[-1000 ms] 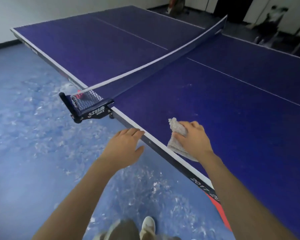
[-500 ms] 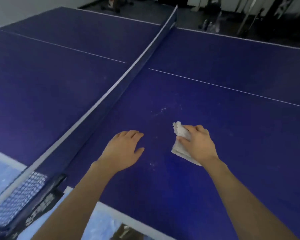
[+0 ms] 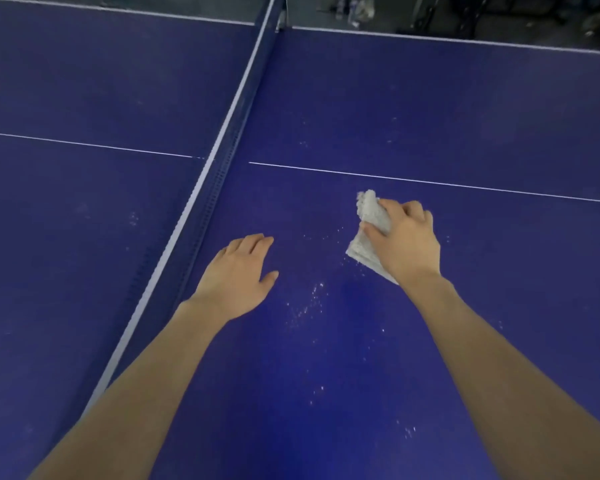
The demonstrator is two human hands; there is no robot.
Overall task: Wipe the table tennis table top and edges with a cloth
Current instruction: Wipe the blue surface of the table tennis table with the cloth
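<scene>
Much of the pale folded cloth (image 3: 368,233) is hidden under the right hand (image 3: 404,242), whose fingers and thumb curl around it near the white centre line (image 3: 465,184) on the blue tabletop (image 3: 447,109). The left hand (image 3: 238,277) is flat, fingers relaxed and empty, just right of the single net (image 3: 219,168); whether it touches the surface is unclear. White specks (image 3: 309,304) scatter between the two hands. Dark clutter beyond the far edge is too blurred to identify.

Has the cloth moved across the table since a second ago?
Yes. The cloth, gripped by the right hand, has gone from the near edge inward, now just short of the centre line.
</scene>
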